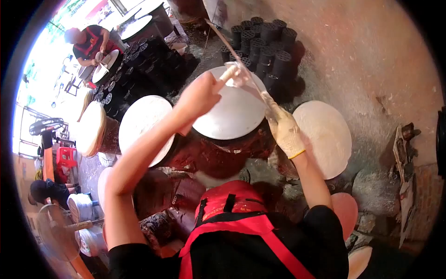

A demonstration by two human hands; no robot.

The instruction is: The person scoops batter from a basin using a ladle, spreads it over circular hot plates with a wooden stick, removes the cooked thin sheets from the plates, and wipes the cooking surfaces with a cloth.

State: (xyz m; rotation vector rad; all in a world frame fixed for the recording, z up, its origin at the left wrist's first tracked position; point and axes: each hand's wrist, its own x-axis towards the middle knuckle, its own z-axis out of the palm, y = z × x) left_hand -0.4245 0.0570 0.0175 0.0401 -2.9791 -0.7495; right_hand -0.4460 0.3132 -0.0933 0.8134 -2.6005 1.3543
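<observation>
My left hand (200,96) is bare and closed around a short pale stick (226,74). A white lump (239,78), cloth or dough, I cannot tell which, is at the stick's far end. It lies over the upper part of a round white griddle-like surface (232,114). My right hand (284,128), in a cream knitted glove with a yellow cuff edge, grips a long thin strip (226,43), a stick or blade. This strip slants up and left across the griddle's right side, passing close to the lump.
Round pale discs stand left (146,125) and right (323,139) of the griddle. Black perforated coal cylinders (267,53) are stacked behind it. A co-worker (93,44) bends over another disc at upper left. A person in dark clothes (49,190), buckets (81,207) and a red stool (66,158) are at left.
</observation>
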